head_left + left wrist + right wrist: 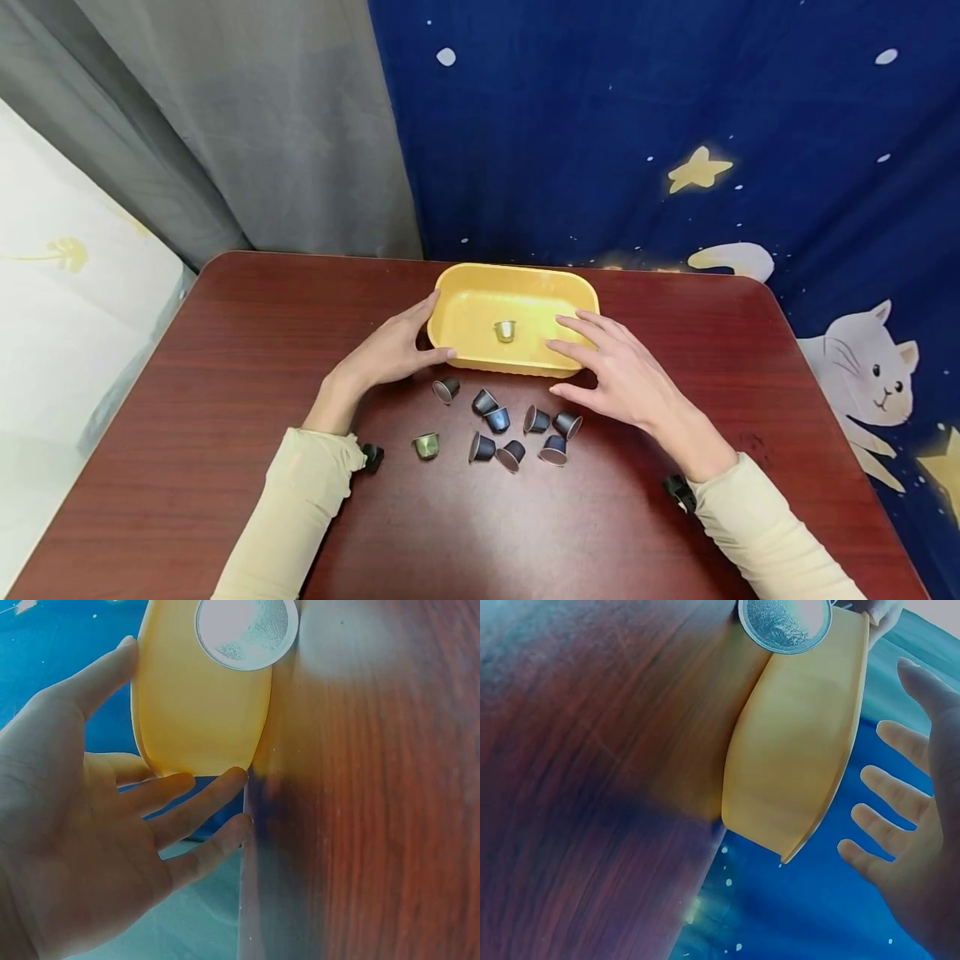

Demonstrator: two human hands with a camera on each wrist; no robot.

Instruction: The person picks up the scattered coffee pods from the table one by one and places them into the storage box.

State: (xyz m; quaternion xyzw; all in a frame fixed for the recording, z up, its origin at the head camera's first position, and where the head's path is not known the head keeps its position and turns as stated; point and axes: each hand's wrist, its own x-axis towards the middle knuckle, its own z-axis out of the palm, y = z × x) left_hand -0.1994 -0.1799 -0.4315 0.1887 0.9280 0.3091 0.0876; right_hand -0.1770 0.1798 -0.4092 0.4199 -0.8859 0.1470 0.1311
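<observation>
A yellow plastic tub stands near the table's back edge with one pale gold coffee capsule in it. My left hand is at the tub's left end, thumb by the front rim and fingers along the side; in the left wrist view the fingers are spread and nearly straight. Over the tub's right end is my right hand, its fingers spread apart and holding nothing. In front of the tub lie several black coffee capsules, a blue capsule and a green capsule.
The tub and capsules are on a dark red-brown wooden table with rounded back corners. Behind it hang a grey curtain and a blue curtain printed with stars and a cat.
</observation>
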